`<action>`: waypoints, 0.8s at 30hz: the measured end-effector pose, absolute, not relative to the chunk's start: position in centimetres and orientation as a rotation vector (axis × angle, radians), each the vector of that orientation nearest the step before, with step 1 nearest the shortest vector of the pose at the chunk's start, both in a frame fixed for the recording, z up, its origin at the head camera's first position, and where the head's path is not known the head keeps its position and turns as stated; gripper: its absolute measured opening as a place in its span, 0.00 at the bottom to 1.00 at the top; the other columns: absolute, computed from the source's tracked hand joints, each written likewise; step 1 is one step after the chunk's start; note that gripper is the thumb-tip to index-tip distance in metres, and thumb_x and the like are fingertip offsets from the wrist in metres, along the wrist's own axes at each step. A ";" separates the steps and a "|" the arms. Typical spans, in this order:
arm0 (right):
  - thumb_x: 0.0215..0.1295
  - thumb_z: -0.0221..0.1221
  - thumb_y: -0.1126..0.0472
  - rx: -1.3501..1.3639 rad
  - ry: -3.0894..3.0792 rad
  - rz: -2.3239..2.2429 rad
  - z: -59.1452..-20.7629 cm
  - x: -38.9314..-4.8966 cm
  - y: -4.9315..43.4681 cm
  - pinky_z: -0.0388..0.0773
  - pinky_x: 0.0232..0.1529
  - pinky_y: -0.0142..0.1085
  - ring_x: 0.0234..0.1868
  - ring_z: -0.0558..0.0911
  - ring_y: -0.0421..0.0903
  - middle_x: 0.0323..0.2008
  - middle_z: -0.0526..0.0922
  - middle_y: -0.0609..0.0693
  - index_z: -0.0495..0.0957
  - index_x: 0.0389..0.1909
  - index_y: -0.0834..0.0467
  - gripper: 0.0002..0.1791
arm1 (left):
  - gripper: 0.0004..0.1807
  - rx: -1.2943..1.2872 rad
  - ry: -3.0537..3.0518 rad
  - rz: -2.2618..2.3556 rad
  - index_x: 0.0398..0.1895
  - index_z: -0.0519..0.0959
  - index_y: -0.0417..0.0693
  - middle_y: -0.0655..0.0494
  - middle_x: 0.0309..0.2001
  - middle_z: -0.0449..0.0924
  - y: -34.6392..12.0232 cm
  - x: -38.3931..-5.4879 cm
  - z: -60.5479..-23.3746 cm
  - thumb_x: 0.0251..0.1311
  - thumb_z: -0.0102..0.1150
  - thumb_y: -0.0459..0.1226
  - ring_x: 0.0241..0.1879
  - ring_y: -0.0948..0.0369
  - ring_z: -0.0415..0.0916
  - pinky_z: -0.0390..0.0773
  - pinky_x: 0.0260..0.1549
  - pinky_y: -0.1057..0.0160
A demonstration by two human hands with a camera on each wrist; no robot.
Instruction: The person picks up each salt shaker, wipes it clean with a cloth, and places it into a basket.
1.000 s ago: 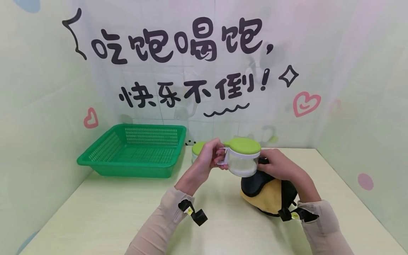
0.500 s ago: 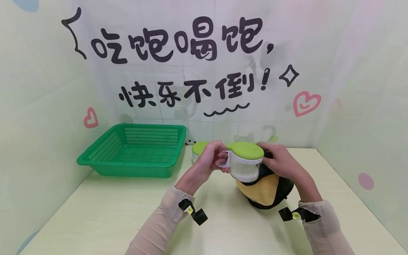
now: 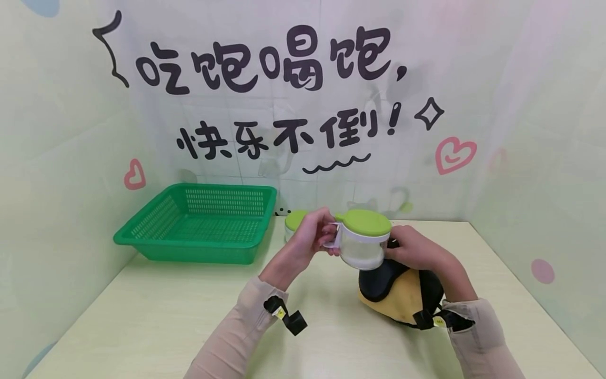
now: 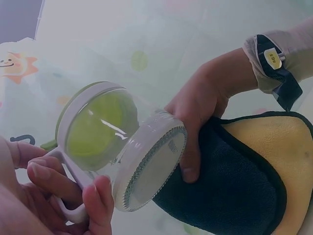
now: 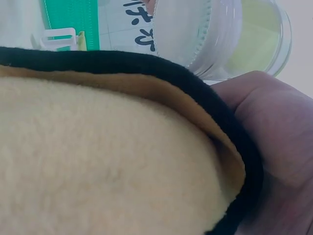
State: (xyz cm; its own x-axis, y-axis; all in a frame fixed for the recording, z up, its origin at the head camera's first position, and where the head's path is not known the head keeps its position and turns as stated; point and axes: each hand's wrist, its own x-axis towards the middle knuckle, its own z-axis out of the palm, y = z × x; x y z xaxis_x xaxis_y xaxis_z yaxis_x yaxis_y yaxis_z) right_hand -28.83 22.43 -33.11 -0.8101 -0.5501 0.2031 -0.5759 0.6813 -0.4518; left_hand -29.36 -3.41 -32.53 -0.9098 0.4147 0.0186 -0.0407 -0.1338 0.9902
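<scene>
Your left hand (image 3: 312, 234) curls its fingers round the handle (image 4: 73, 170) of a green-lidded jar (image 3: 362, 251), raised near centre; the second jar (image 3: 294, 221) sits at its 9 o'clock. Your right hand (image 3: 415, 248), at 3 o'clock, pinches one dark-and-yellow cloth (image 3: 397, 301). One green basket (image 3: 194, 255) lies farther toward 9 o'clock.

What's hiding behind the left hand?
Behind the left hand is a green-lidded jar. In the head view its left part shows; the hand covers the rest, so you can't see what's inside.
</scene>
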 end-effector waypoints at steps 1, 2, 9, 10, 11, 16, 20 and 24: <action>0.68 0.61 0.64 0.959 -2.837 0.788 -33.2 -28.9 22.4 0.77 0.46 0.43 0.41 0.79 0.44 0.39 0.85 0.48 0.81 0.43 0.57 0.05 | 0.17 0.422 1.827 2.118 0.12 0.57 0.52 0.61 0.10 0.56 -3.4 -29.4 -32.5 0.59 0.42 0.40 0.14 0.59 0.70 0.75 0.24 0.63; 0.68 0.61 0.64 0.964 -2.833 0.789 -33.2 -28.9 22.4 0.78 0.47 0.43 0.42 0.79 0.44 0.40 0.85 0.48 0.81 0.44 0.57 0.06 | 0.17 0.421 1.818 2.120 0.12 0.57 0.52 0.61 0.10 0.56 -3.4 -29.4 -32.5 0.59 0.42 0.40 0.14 0.59 0.70 0.76 0.24 0.63; 0.66 0.57 0.72 0.996 -2.765 0.864 -33.3 -28.7 22.8 0.73 0.43 0.36 0.38 0.76 0.42 0.39 0.84 0.47 0.83 0.45 0.58 0.11 | 0.18 0.412 1.748 2.105 0.12 0.58 0.51 0.60 0.11 0.56 -3.3 -29.6 -32.7 0.59 0.43 0.40 0.15 0.57 0.73 0.75 0.23 0.63; 0.65 0.57 0.73 1.004 -2.747 0.875 -33.3 -28.7 22.9 0.74 0.43 0.35 0.38 0.76 0.40 0.39 0.85 0.47 0.83 0.45 0.58 0.12 | 0.18 0.417 1.744 2.094 0.12 0.58 0.51 0.60 0.11 0.56 -3.2 -29.6 -32.7 0.59 0.43 0.40 0.15 0.56 0.73 0.74 0.23 0.63; 0.64 0.57 0.74 1.014 -2.726 0.881 -33.3 -28.7 23.0 0.74 0.42 0.34 0.37 0.76 0.39 0.38 0.85 0.47 0.83 0.44 0.58 0.13 | 0.18 0.425 1.741 2.082 0.12 0.58 0.51 0.60 0.11 0.56 -3.2 -29.6 -32.7 0.59 0.43 0.40 0.15 0.56 0.74 0.74 0.23 0.63; 0.67 0.57 0.75 1.028 -2.639 0.924 -33.3 -28.9 22.9 0.81 0.51 0.37 0.44 0.80 0.36 0.45 0.88 0.49 0.84 0.49 0.56 0.17 | 0.17 0.442 1.731 2.033 0.13 0.58 0.51 0.61 0.10 0.56 -3.0 -29.6 -32.8 0.59 0.44 0.40 0.15 0.57 0.75 0.74 0.22 0.63; 0.67 0.56 0.75 1.014 -2.590 0.951 -33.3 -29.1 22.8 0.81 0.55 0.39 0.48 0.81 0.37 0.48 0.87 0.48 0.83 0.54 0.54 0.20 | 0.17 0.451 1.738 2.015 0.13 0.58 0.51 0.60 0.10 0.56 -3.0 -29.4 -33.0 0.58 0.44 0.40 0.15 0.57 0.75 0.73 0.23 0.63; 0.65 0.55 0.77 1.005 -2.575 0.957 -33.2 -29.1 22.7 0.81 0.54 0.38 0.48 0.81 0.38 0.47 0.87 0.47 0.83 0.53 0.54 0.21 | 0.16 0.446 1.752 2.015 0.13 0.57 0.51 0.60 0.10 0.55 -3.0 -29.3 -33.0 0.58 0.43 0.39 0.16 0.57 0.74 0.71 0.24 0.63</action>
